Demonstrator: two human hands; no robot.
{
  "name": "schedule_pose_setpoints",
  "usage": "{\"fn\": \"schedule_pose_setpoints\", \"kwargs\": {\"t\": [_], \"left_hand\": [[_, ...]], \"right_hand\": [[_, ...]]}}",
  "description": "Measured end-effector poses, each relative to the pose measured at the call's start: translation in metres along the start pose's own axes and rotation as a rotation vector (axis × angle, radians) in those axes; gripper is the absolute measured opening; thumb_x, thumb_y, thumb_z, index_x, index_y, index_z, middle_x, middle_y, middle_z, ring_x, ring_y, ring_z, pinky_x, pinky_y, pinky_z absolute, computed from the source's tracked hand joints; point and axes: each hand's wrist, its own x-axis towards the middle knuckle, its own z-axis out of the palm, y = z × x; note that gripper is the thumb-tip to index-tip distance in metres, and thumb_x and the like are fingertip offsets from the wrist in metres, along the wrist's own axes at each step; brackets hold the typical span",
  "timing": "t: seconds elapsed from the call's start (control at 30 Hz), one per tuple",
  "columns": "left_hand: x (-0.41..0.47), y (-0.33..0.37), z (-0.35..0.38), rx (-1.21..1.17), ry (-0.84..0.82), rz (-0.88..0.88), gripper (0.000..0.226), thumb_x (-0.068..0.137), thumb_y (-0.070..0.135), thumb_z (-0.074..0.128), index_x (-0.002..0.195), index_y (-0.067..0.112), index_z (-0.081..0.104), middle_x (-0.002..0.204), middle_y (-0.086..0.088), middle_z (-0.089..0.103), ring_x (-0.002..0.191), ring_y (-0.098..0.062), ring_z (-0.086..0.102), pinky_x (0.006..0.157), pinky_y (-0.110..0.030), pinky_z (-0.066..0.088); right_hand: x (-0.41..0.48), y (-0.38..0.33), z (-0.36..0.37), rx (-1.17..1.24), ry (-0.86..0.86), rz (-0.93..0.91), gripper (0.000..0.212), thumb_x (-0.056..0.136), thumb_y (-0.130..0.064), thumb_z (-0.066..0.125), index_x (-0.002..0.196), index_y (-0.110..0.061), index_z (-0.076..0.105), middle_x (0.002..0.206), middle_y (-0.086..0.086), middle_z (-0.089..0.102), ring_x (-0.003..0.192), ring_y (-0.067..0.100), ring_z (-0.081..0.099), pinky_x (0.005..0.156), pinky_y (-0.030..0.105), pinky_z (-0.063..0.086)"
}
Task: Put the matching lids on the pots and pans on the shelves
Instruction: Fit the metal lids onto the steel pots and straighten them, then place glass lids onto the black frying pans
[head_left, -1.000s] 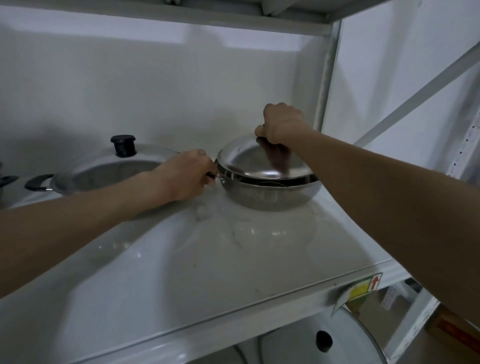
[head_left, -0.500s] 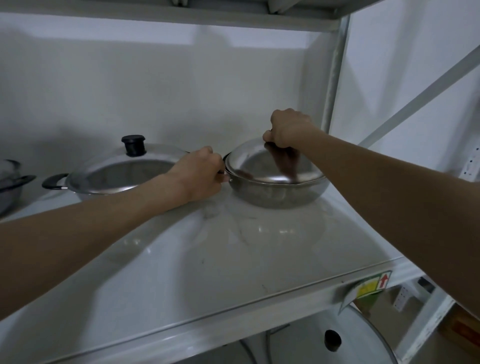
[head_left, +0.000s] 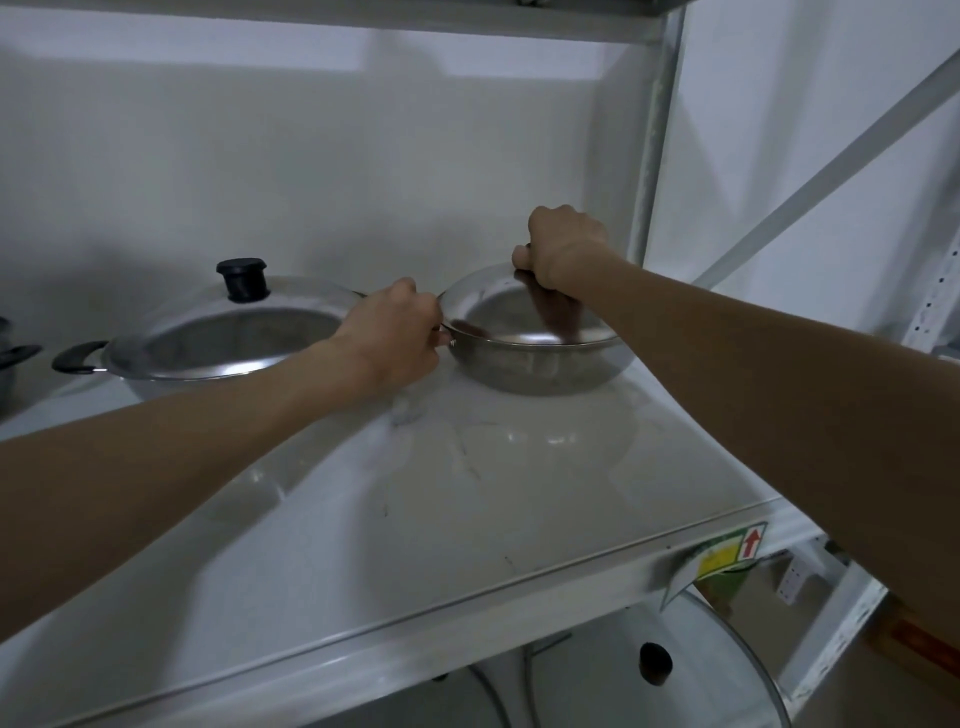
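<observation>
Head camera, looking slightly up and across a white metal shelf (head_left: 467, 519): a shallow stainless steel pan (head_left: 540, 366) sits toward the far right of the shelf, close to the back wall and the right upright post (head_left: 657, 156). A domed steel lid (head_left: 519, 317) lies on the pan, its rim meeting the pan's rim along the near side, with no gap visible there. The right hand (head_left: 563, 249) is on top of the lid at its far side, fingers curled shut around what is presumably the lid's knob, which the hand hides. The left hand (head_left: 397, 340) is closed around the pan's left side handle; only a small metal stub with a rivet shows past the fingers.

Just left of the pan, almost touching the left hand, stands a larger wok-like pan (head_left: 208, 374) already covered by a glass lid (head_left: 228, 327) with a steel rim and a black knob (head_left: 242, 279); its black loop handle (head_left: 78, 358) sticks out to the left. At the far left edge, part of a dark pot (head_left: 10, 364) is cut off by the frame.

On the shelf's front edge near the right sits a label (head_left: 722, 556) with a red arrow. Below the shelf, on the lower level, a big round lid (head_left: 597, 675) with a black knob is partly visible.
</observation>
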Motion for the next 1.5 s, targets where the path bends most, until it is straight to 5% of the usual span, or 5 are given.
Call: {"fn": "schedule_pose_setpoints", "kwargs": {"t": [0.4,0.7,1.03,1.3,1.5], "left_hand": [[-0.019,0.011,-0.009,-0.059,0.209,-0.019,0.043,0.089,0.026,0.065,0.114,-0.009,0.062,0.116,-0.031,0.063,0.115,-0.042,0.054,0.094,-0.046,0.045],[-0.146,0.067,-0.072,-0.425,0.39,0.164,0.033,0.091,0.038,0.058,0.106,0.014,0.075,0.093,-0.005,0.075,0.083,-0.017,0.066,0.085,-0.035,0.055],[-0.323,0.14,-0.019,-0.747,0.238,0.387,0.017,0.091,0.017,0.059,0.095,0.012,0.075,0.082,0.003,0.072,0.071,-0.01,0.063,0.063,-0.03,0.053],[-0.341,0.156,0.151,-0.735,-0.069,-0.088,0.023,0.09,0.026,0.055,0.11,0.023,0.068,0.107,0.007,0.067,0.098,-0.011,0.061,0.086,-0.039,0.053],[-0.284,0.14,0.221,-0.343,-0.002,-0.224,0.038,0.088,0.021,0.059,0.124,0.008,0.058,0.116,-0.013,0.062,0.106,-0.031,0.056,0.088,-0.039,0.045]], "right_hand": [[-0.053,0.005,-0.014,0.016,0.222,0.045,0.045,0.097,-0.043,0.046,0.121,-0.006,0.053,0.115,0.017,0.058,0.104,0.034,0.057,0.07,0.034,0.035],[-0.194,-0.001,-0.027,0.252,0.436,-0.003,0.032,0.096,-0.035,0.044,0.11,-0.011,0.06,0.099,0.013,0.065,0.087,0.033,0.061,0.077,0.046,0.053],[-0.351,-0.013,0.02,0.554,0.598,-0.107,0.032,0.097,-0.019,0.047,0.067,-0.007,0.044,0.05,-0.009,0.035,0.044,0.015,0.032,0.046,0.015,0.022],[-0.413,0.039,0.194,0.347,0.268,-0.142,0.029,0.095,-0.022,0.052,0.068,-0.015,0.042,0.053,-0.004,0.041,0.047,0.025,0.044,0.044,0.03,0.036],[-0.383,0.092,0.279,0.111,-0.067,0.217,0.047,0.094,-0.04,0.054,0.127,-0.009,0.042,0.12,0.022,0.048,0.094,0.042,0.059,0.063,0.036,0.037]]}}
